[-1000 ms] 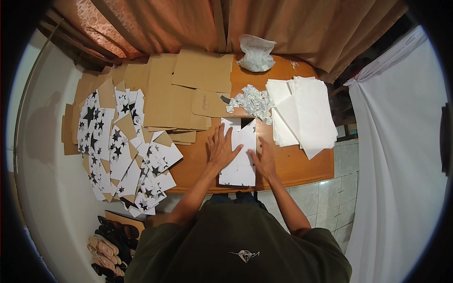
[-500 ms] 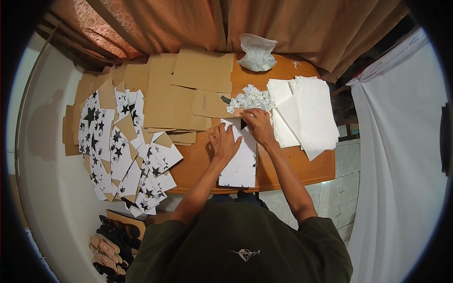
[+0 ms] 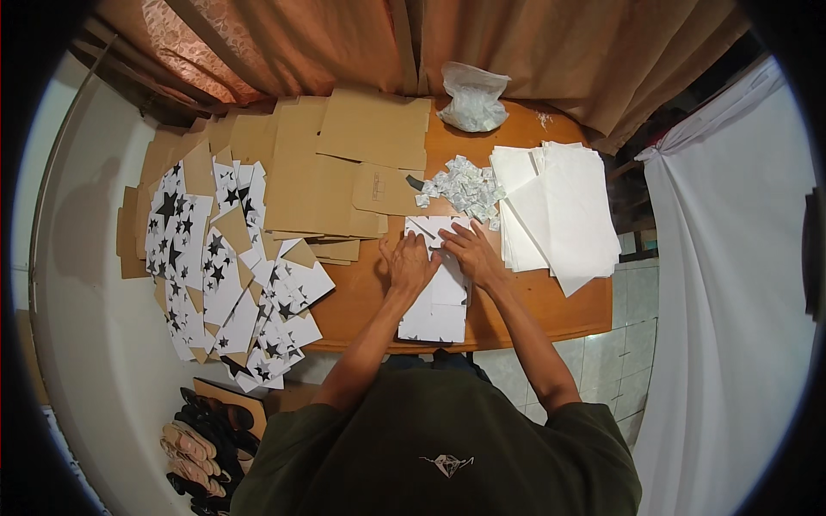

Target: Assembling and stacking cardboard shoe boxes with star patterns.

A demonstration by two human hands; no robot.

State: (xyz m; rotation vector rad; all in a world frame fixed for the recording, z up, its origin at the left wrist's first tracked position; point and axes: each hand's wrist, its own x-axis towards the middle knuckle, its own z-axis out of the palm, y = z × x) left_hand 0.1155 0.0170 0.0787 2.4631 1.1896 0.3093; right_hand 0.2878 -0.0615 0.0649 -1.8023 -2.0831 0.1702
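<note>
A flat white cardboard box (image 3: pixel 433 316) with black star prints near its edges lies lengthwise in front of me at the table's near side. My left hand (image 3: pixel 409 264) rests on its left side, fingers stretched forward and thumb toward the middle. On the far right part lies my right hand (image 3: pixel 471 254), its fingers spread over a white flap (image 3: pixel 424 228) at the far end. Both hands press down from above and grip nothing. Just beyond the box is a heap of small white packets (image 3: pixel 469 187).
Star-printed white box pieces (image 3: pixel 215 267) pile up at left, beside stacked brown cardboard (image 3: pixel 301 189). White sheets (image 3: pixel 564 206) lie at right on the wooden table (image 3: pixel 551 311). A clear plastic bag (image 3: pixel 475 99) stands at the back; shoes (image 3: pixel 202 451) sit on the floor lower left.
The far flap has folded down toward me, its brown inner face giving way to white. My right hand has come nearer and lower onto it; my left hand has stayed about in place.
</note>
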